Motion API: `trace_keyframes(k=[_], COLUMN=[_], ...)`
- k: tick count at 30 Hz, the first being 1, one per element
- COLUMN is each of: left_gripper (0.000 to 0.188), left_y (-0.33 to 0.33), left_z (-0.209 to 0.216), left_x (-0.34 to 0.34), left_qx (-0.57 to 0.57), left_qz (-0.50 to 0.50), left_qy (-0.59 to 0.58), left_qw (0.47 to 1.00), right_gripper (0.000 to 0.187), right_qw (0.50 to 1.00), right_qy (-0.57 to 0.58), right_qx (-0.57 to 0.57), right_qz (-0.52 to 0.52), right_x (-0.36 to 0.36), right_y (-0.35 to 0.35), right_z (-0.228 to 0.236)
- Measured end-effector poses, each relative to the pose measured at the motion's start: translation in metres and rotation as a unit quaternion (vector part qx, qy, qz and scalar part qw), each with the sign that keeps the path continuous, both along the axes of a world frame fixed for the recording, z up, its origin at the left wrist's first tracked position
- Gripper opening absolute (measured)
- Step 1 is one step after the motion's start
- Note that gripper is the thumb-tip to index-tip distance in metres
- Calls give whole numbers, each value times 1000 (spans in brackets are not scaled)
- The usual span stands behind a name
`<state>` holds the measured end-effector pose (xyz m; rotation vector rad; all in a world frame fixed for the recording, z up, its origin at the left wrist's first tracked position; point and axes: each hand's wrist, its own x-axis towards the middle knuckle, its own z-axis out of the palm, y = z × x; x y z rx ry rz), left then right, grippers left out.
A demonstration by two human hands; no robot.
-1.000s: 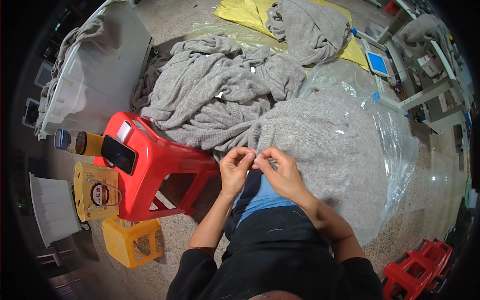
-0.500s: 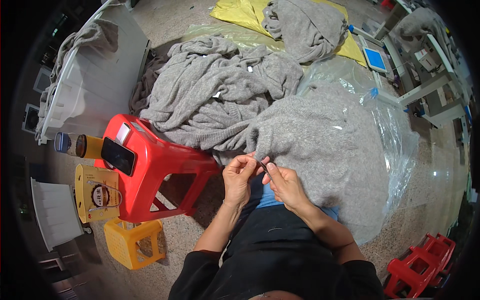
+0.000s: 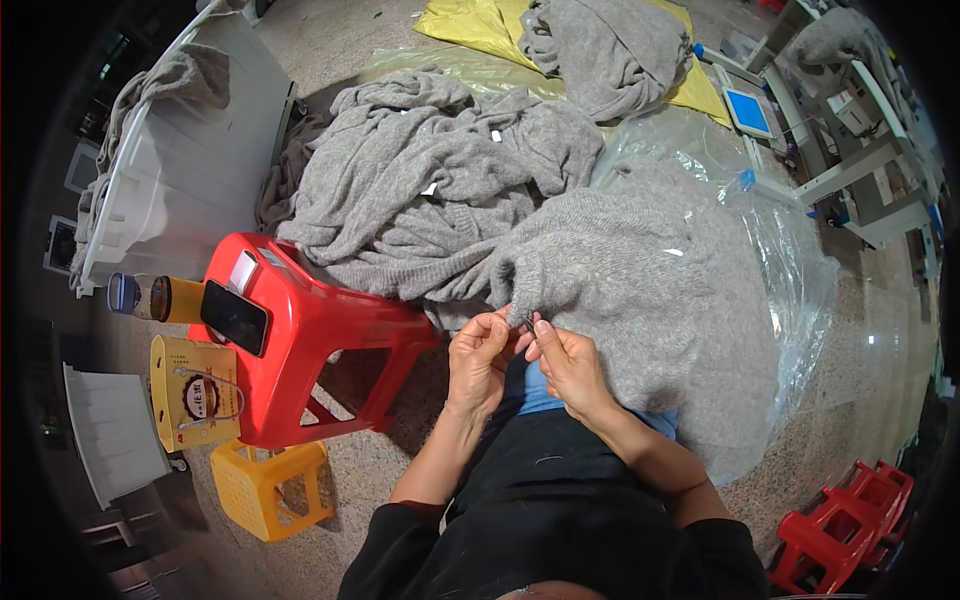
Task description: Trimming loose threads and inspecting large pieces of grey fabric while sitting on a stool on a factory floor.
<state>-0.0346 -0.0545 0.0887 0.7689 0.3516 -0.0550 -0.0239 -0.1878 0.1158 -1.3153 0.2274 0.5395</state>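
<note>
My left hand is pinching grey knit toward two o'clock; my right hand is pinching a dark tool, likely working the edge, next needing steadiness.

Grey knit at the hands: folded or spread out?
Mostly spread: the grey knit fans over the clear plastic, bunching by the left hand.

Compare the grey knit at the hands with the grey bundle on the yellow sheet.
Pose: the grey knit spreads broadly; the grey bundle is bunched up.
Place: the knit lies partly over clear plastic; the bundle sits on a yellow sheet.
Contact: the left hand is at the knit's edge; neither hand touches the bundle.
Shared: grey knitted fabric.
</note>
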Motion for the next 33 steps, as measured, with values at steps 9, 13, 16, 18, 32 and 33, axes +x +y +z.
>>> trace_keyframes(k=[9,13,16,18,32,33], left_gripper=[14,14,11,8,12,10], left_y=[13,35,26,14,18,15], left_z=[-12,-32,-43,-51,-63,-58], left_x=[18,22,16,11,32,29], left_qx=[21,210,363,405,502,517], left_qz=[106,205,145,121,-68,-34], left_qy=[2,-8,-33,-45,-168,-172], left_qw=[994,956,920,905,846,838], right_gripper=[41,33,15,14,17,23], right_qw=[999,990,979,974,984,988], right_qy=[37,-8,-123,-160,-145,-122], right_qx=[-5,33,-93,-115,-102,-93], right_qz=[-21,-136,-130,-109,-29,-11], right_x=[7,18,19,18,8,7], right_y=[-18,-34,-41,-39,-26,-26], right_z=[0,3,-16,-30,-35,-32])
